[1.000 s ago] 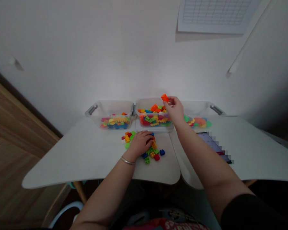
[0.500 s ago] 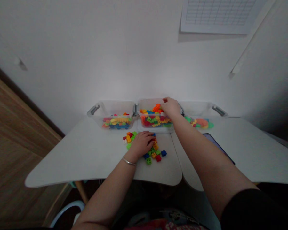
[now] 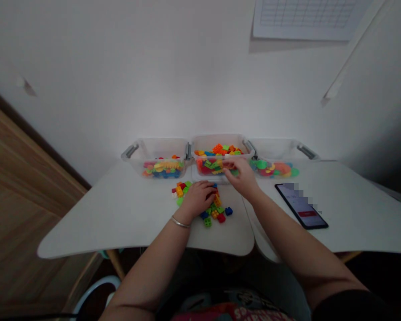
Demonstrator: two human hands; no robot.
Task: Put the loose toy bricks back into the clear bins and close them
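Note:
A heap of small coloured bricks (image 3: 217, 211) lies on the white table (image 3: 120, 214) in front of three clear tubs. My left hand (image 3: 198, 197) rests on top of the heap, fingers curled over some bricks. My right hand (image 3: 241, 176) hovers low just in front of the middle tub (image 3: 217, 139), to the right of the heap; its fingers are apart and nothing shows in them. The middle tub is filled with mixed bricks, with an orange brick (image 3: 218, 148) on top.
The left tub (image 3: 153, 147) holds bricks and yellow parts. The right tub (image 3: 280, 147) holds flat round pieces. A phone (image 3: 301, 211) lies lit on the table at the right. A wall stands right behind the tubs; a wooden panel is at the left.
My right hand carried an orange brick over the middle tub, let it go inside, then drew back toward the heap with nothing in it. My left hand stayed on the heap.

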